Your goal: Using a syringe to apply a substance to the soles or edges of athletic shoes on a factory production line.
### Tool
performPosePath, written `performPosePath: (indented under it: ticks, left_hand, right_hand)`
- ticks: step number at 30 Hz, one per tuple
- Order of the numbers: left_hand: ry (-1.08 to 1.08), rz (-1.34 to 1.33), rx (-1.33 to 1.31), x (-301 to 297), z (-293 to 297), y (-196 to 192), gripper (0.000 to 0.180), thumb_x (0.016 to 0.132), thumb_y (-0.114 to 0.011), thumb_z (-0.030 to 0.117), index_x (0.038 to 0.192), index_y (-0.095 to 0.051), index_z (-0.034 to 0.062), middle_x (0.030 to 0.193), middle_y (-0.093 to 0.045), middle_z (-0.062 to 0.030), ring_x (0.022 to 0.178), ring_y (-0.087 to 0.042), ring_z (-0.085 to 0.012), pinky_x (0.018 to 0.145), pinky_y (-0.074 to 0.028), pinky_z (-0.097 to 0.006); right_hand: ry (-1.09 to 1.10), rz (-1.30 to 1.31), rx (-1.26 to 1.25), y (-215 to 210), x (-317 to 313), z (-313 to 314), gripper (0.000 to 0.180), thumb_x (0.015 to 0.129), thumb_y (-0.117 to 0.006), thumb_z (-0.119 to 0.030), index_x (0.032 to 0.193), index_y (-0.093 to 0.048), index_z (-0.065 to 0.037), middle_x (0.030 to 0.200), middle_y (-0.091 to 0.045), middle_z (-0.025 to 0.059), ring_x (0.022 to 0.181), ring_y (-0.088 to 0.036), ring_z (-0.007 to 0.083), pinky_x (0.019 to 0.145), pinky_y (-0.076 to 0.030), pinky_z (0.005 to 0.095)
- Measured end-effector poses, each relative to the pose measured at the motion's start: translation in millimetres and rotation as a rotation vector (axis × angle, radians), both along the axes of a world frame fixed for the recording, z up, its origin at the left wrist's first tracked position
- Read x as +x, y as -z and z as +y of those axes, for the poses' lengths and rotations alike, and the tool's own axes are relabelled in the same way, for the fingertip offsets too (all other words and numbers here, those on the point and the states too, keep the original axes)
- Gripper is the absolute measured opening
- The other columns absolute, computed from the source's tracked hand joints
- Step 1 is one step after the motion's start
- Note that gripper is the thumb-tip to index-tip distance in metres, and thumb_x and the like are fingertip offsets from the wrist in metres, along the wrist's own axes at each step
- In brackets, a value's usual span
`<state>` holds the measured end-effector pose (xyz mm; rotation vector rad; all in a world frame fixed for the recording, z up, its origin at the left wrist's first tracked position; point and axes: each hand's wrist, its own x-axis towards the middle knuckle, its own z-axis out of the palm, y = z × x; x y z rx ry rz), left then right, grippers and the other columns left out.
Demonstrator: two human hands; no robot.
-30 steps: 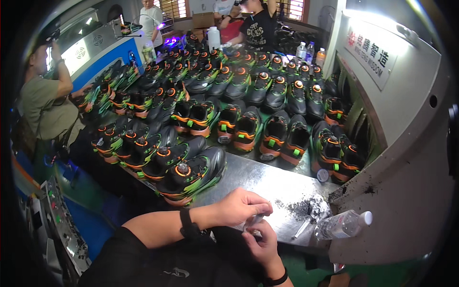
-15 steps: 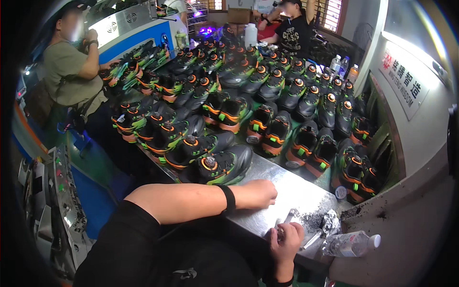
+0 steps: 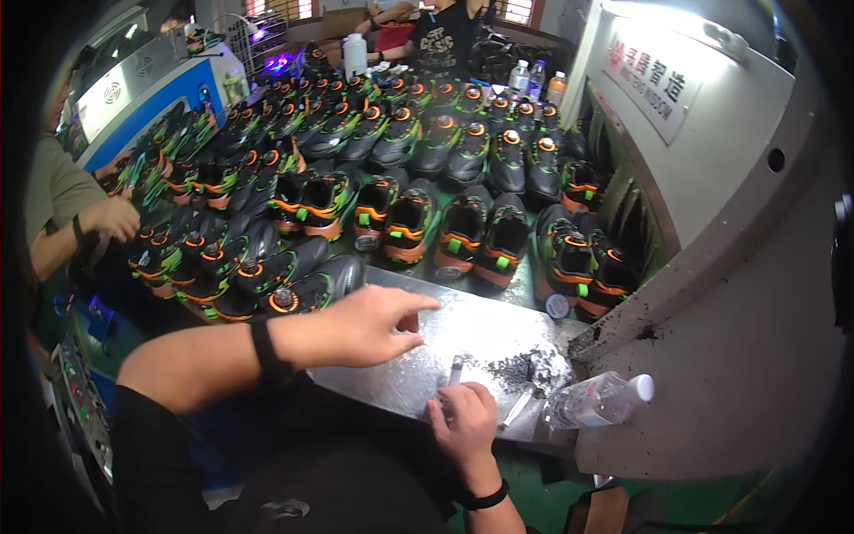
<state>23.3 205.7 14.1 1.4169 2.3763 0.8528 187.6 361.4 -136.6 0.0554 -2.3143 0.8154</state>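
Tbl [image 3: 476,316] — L hand [image 3: 378,326] nr shoe [image 3: 343,274]

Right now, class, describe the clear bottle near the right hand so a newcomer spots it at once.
Start at the metal table of black shoes and find its near right corner. Right of the right hand and a crumpled silvery lump is a clear bottle with a white cap. It alone is at this near end; other bottles stand far across the table.

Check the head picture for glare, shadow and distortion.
Head view: glare whitens part of the metal tabletop; head view: the upper-right lamp is blown out; head view: the black shirt loses detail in shadow; head view: black corners, fisheye curvature.
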Motion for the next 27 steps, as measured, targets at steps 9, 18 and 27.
performPosePath:
  ticks: [9,18,27]
  left_hand:
    - [0.012,-0.107,0.248,-2,41,-180,0.045,0.090,-0.068,0.006,0.133,-0.055,0.0039,0.096,-0.063,-0.0026,0.086,-0.059,-0.0071,0.076,-0.049,-0.022]
    - [0.161,0.024,0.461,44,114,-289,0.048,0.098,-0.061,0.036,0.131,-0.051,0.0022,0.117,-0.057,-0.0099,0.097,-0.064,-0.0175,0.085,-0.051,-0.031]
    - [0.916,0.459,0.636,6,235,-366,0.031,0.101,-0.051,0.019,0.126,-0.052,0.0016,0.112,-0.060,-0.0131,0.102,-0.063,-0.0224,0.093,-0.050,-0.033]
  right_hand:
    - [-0.045,-0.005,-0.007,-5,-3,4,0.022,0.074,-0.078,-0.015,0.091,-0.066,-0.008,0.077,-0.062,0.0057,0.084,-0.060,0.0294,0.074,-0.048,0.0400]
    - [-0.082,0.036,-0.005,9,4,-1,0.019,0.078,-0.077,-0.021,0.090,-0.066,-0.011,0.073,-0.057,0.0071,0.076,-0.060,0.0282,0.071,-0.049,0.0395]
    - [0.009,-0.063,-0.069,13,10,-6,0.021,0.080,-0.071,-0.024,0.093,-0.066,-0.008,0.096,-0.065,0.0157,0.091,-0.062,0.0367,0.082,-0.051,0.0469]
